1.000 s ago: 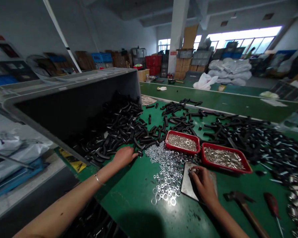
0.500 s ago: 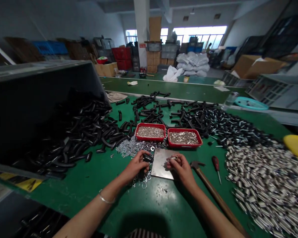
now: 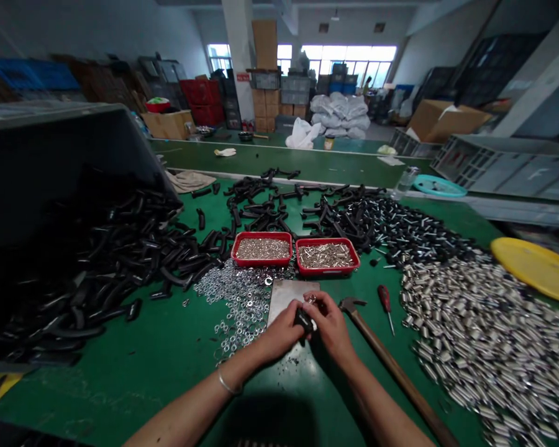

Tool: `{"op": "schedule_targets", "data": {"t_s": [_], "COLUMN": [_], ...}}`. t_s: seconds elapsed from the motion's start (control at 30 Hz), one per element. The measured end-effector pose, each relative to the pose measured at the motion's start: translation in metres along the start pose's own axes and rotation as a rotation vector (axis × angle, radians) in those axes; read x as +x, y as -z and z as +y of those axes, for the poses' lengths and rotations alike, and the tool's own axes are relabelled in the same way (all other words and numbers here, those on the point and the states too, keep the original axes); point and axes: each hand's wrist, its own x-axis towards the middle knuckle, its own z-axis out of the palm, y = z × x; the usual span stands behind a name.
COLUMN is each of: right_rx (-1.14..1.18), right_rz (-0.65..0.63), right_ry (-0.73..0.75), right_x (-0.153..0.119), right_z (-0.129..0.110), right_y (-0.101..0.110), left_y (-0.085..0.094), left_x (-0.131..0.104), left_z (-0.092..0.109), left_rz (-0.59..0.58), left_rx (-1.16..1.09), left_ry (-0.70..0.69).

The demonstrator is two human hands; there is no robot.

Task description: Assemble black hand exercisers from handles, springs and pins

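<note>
My left hand [image 3: 283,328] is closed around a short black plastic part [image 3: 304,320], like those piled on the table. Right beside it, my right hand [image 3: 330,320] pinches a small shiny metal piece [image 3: 312,299] that looks like a coil spring. Both hands meet over the lower right part of a flat metal plate [image 3: 283,295], and fingers hide much of what they hold. Loose metal rings [image 3: 242,310] are scattered left of the plate.
Behind the plate stand a left red tray [image 3: 262,261] and a right red tray [image 3: 328,270] of small metal parts. A hammer [image 3: 386,357] and screwdriver [image 3: 386,301] lie at right, beside heaped silver cylinders [image 3: 489,329]. Black parts [image 3: 168,254] spill from a grey crate [image 3: 135,136].
My hands have come together, the left moving right with the black part toward the metal piece in the right. The view has turned slightly right.
</note>
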Motion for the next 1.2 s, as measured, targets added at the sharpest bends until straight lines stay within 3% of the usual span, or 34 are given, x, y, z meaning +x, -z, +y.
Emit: {"op": "schedule_targets", "data": {"t_s": [0.1, 0.2, 0.3, 0.37, 0.47, 0.57, 0.7, 0.9, 1.07, 1.2], "right_rx": [0.103, 0.149, -0.026, -0.296, -0.893, -1.228, -1.279, -1.202, -1.066, -0.930], "right_rz": [-0.123, -0.278, -0.387, -0.364, -0.344, -0.344, -0.308, -0.315, -0.304, -0.270], "right_ry": [-0.140, -0.240, -0.176, 0.003, 0.349, 0.445, 0.418, 0.433, 0.451, 0.425], "right_x": [0.007, 0.014, 0.030, 0.047, 0.072, 0.088, 0.096, 0.106, 0.110, 0.096], "right_z": [0.000, 0.003, 0.007, 0.009, 0.012, 0.017, 0.025, 0.028, 0.018, 0.004], "right_y": [0.004, 0.002, -0.010, -0.024, -0.053, -0.081, -0.101, -0.091, -0.061, -0.036], "left_y": [0.007, 0.015, 0.023, 0.031, 0.054, 0.083, 0.105, 0.095, 0.079, 0.066], "left_x": [-0.015, -0.023, -0.024, -0.023, -0.025, -0.032, -0.036, -0.011, 0.010, 0.016], "left_z": [0.012, 0.017, 0.012, 0.010, 0.016, 0.026, 0.028, 0.021, 0.026, 0.027], "left_rz": [-0.253, -0.319, -0.155, 0.073, 0.368, 0.476, 0.494, 0.581, 0.500, 0.495], "left_rx": [-0.087, -0.287, -0.377, -0.401, -0.442, -0.420, -0.266, -0.092, -0.049, 0.106], "left_ry": [0.098, 0.158, 0.182, 0.085, -0.114, -0.153, -0.121, -0.179, -0.277, -0.329]}}
